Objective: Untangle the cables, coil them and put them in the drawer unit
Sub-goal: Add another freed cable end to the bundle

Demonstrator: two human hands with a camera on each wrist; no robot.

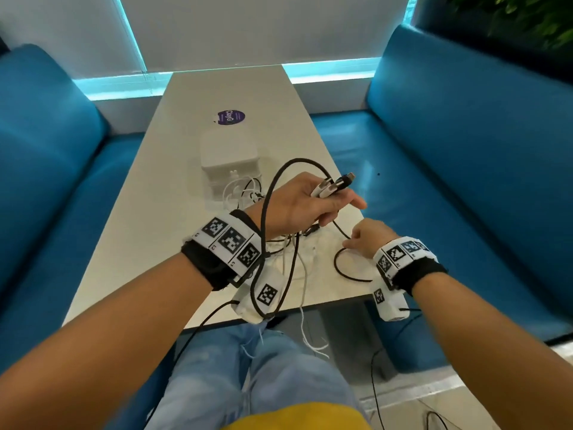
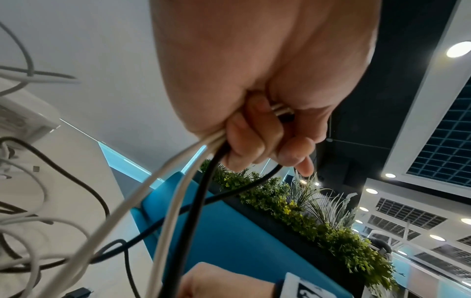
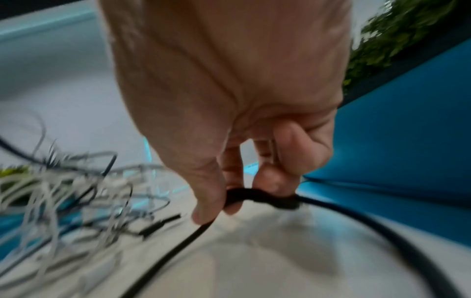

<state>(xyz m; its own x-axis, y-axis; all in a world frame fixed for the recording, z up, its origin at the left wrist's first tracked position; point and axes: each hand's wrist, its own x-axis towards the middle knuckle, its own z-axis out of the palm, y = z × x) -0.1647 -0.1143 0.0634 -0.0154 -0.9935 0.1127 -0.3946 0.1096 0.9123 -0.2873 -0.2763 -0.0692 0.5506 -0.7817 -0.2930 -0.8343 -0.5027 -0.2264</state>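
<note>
My left hand (image 1: 313,201) is raised over the table and grips several cable plug ends (image 1: 333,184), white and black. In the left wrist view white cables (image 2: 175,193) and a black cable (image 2: 201,191) hang down from its curled fingers (image 2: 254,141). A black cable (image 1: 268,212) loops over my left wrist. My right hand (image 1: 367,237) is low near the table's right edge and pinches a black cable (image 3: 260,198) that curves away over the table. A tangle of white and black cables (image 1: 291,249) lies beneath my hands. The white drawer unit (image 1: 229,159) stands behind them.
The white table (image 1: 173,187) is narrow, with blue sofas (image 1: 52,169) on both sides. A purple sticker (image 1: 231,117) lies beyond the drawer unit. More cables (image 1: 245,190) lie at the unit's front. A white cable (image 1: 305,324) hangs off the near edge over my knees.
</note>
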